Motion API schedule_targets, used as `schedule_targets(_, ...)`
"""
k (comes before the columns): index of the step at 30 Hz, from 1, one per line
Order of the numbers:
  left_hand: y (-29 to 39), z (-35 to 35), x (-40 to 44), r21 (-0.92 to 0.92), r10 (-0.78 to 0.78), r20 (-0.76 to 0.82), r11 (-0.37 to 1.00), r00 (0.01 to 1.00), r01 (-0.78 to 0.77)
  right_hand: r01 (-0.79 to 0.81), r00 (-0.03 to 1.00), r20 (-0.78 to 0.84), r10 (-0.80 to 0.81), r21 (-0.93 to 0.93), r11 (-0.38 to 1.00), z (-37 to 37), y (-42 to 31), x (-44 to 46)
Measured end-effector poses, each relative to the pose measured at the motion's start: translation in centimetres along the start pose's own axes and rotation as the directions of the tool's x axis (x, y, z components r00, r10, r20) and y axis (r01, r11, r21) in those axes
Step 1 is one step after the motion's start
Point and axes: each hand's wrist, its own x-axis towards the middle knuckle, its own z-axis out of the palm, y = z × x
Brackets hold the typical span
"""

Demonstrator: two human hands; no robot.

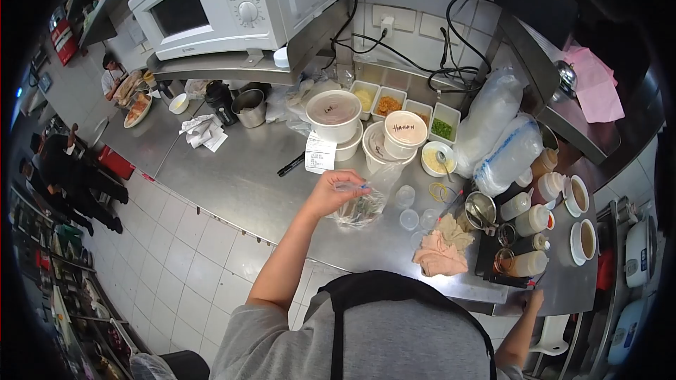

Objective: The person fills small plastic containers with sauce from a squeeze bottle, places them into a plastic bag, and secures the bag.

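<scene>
My left hand (336, 195) pinches the top of a clear plastic bag (359, 212) with something greenish inside, low over the steel counter. Just beyond it stand lidded white tubs, among them a small tub (405, 130) with handwriting on its lid and a larger round tub (332, 111). A printed receipt (320, 153) hangs against the tubs, beside a black marker (291, 164). Far to the right, my right hand (533, 301) is at the counter's front edge, close to a black tray of bottles (501, 274). Its fingers are too small to make out.
A white microwave (232, 7) sits on a shelf above the counter. Small clear cups (408, 219), rubber bands (439, 192), a cloth (443, 250) and squeeze bottles (531, 220) crowd the right side. Toppings containers (444, 127) line the back. Other people (74, 169) stand at far left.
</scene>
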Motion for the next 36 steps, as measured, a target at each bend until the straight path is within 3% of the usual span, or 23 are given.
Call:
schedule_targets(2,0.1,0.0,-0.3,-0.014,-0.003,0.017,1.0,1.0,0.003,-0.034,0.999,0.032,0.032,0.071,0.997,-0.4,0.0,0.6)
schedule_targets(5,0.1,0.2,-0.6,-0.022,0.027,0.06,0.999,0.998,-0.026,-0.062,0.996,-0.061,0.067,0.084,0.995,-1.6,-2.3,-3.3)
schedule_targets(8,0.3,0.9,-0.8,0.021,0.153,0.142,0.987,0.978,-0.157,-0.067,0.995,-0.063,0.074,0.1,0.993,-1.2,-1.9,-2.6)
schedule_targets(11,0.3,1.4,-1.0,-0.001,0.161,0.156,0.987,0.975,-0.163,-0.045,0.989,-0.136,0.057,0.091,0.995,-0.9,-0.6,-2.7)
schedule_targets(14,0.1,1.1,-1.1,-0.014,0.162,0.146,0.987,0.976,-0.162,-0.114,0.993,0.009,0.119,0.343,0.932,-0.9,3.0,-2.1)
schedule_targets(16,0.9,1.1,-1.6,-0.055,0.074,0.067,0.996,0.995,-0.07,-0.464,0.861,0.505,0.067,0.722,0.514,1.4,8.8,0.6)
schedule_targets(18,1.0,0.7,-1.9,-0.099,0.035,0.013,0.995,0.999,-0.033,-0.718,0.671,0.736,-0.084,0.674,0.174,1.0,10.6,-0.9)
schedule_targets(21,-0.1,0.0,-2.2,-0.161,0.064,-0.018,0.985,0.998,-0.066,-0.531,0.819,0.421,-0.391,0.813,-0.238,-1.1,12.4,-4.6)
schedule_targets(22,-0.8,-0.4,-2.2,-0.177,0.081,-0.007,0.981,0.997,-0.08,-0.291,0.9,0.158,-0.407,0.912,-0.288,-3.1,10.7,-7.3)
schedule_targets(23,-1.1,-0.7,-2.1,-0.192,0.098,0.007,0.977,0.995,-0.095,-0.032,0.906,-0.117,-0.406,0.939,-0.342,-6.1,8.2,-9.3)
schedule_targets(24,-1.1,-0.9,-1.9,-0.18,0.116,0.005,0.977,0.993,-0.113,0.078,0.853,-0.164,-0.496,0.979,-0.19,-10.0,6.9,-9.7)
schedule_targets(26,-0.9,-1.0,-1.5,-0.158,0.15,0.011,0.976,0.989,-0.147,0.316,0.82,-0.305,-0.484,0.947,-0.06,-16.0,1.1,-13.2)
schedule_targets(27,-0.8,-1.2,-1.3,-0.143,0.151,0.001,0.978,0.988,-0.15,0.27,0.854,-0.247,-0.457,0.963,-0.014,-19.6,-3.8,-15.9)
schedule_targets(29,-0.5,-1.4,-0.8,-0.118,0.157,-0.017,0.98,0.987,-0.158,0.703,0.465,-0.25,-0.849,0.688,0.183,-24.6,-13.3,-21.8)
schedule_targets(30,-0.3,-1.5,-0.8,-0.097,0.155,-0.047,0.983,0.987,-0.159,0.698,0.421,-0.147,-0.895,0.682,0.217,-25.5,-18.6,-24.7)
schedule_targets(31,-0.1,-1.7,-0.9,-0.076,0.155,-0.076,0.984,0.985,-0.161,0.944,0.226,-0.08,-0.971,0.264,0.198,-27.6,-23.6,-28.0)
schedule_targets(32,0.1,-1.8,-1.0,-0.056,0.156,-0.104,0.985,0.982,-0.162,0.996,0.09,-0.077,-0.993,0.003,0.09,-28.8,-27.8,-31.7)
schedule_targets(34,0.3,-2.1,-1.2,-0.037,0.176,-0.113,0.983,0.978,-0.181,0.951,-0.053,0.038,-0.998,-0.303,-0.062,-28.7,-32.9,-34.2)
schedule_targets(36,0.5,-2.1,-1.2,0.001,0.207,-0.125,0.978,0.97,-0.209,0.872,-0.24,0.083,-0.967,-0.419,-0.253,-28.5,-37.0,-36.1)
